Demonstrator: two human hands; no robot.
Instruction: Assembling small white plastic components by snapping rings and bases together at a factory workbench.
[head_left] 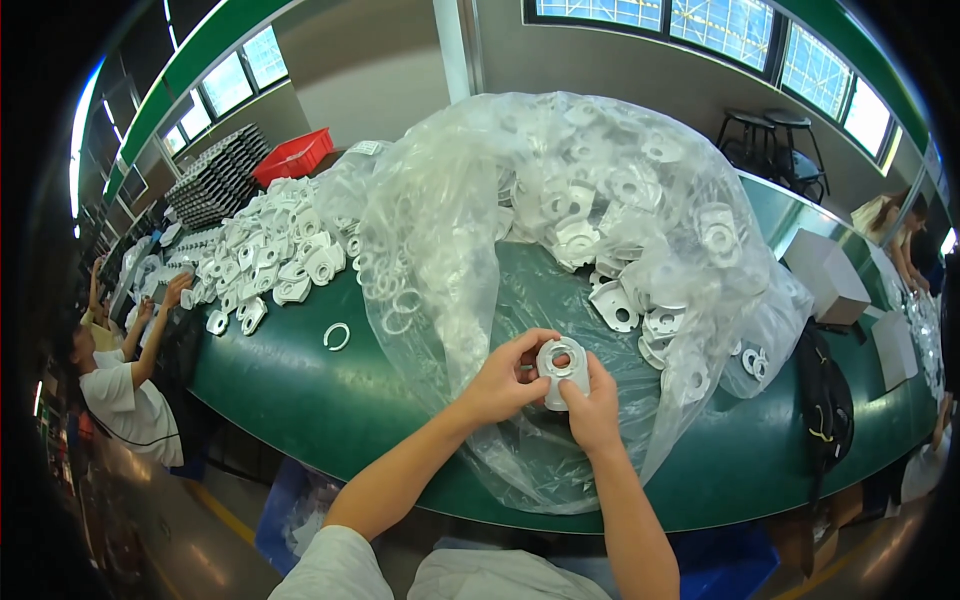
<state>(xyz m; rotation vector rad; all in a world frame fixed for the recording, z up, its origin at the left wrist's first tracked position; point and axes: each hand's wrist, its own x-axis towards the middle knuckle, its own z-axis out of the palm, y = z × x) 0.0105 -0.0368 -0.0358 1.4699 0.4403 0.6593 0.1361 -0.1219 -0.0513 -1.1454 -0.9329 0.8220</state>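
Above the near part of the green table (290, 385), both hands hold one white plate-like part (554, 391) with a round hole through it. My left hand (508, 380) grips its left side with the fingers. On the other side my right hand (594, 408) is closed round it, the thumb across its lower front. Beneath the hands spreads the mouth of a large clear plastic bag (437, 215). Similar white parts (577, 240) fill the bag's far and right portions, and several lie loose at its opening.
A heap of white parts (290, 245) and a single white ring (336, 337) lie left. Beyond stand a red bin (292, 158) and stacked dark trays (215, 178). White boxes (828, 277) and a black bag (826, 395) sit right. Another person (132, 385) works at the left.
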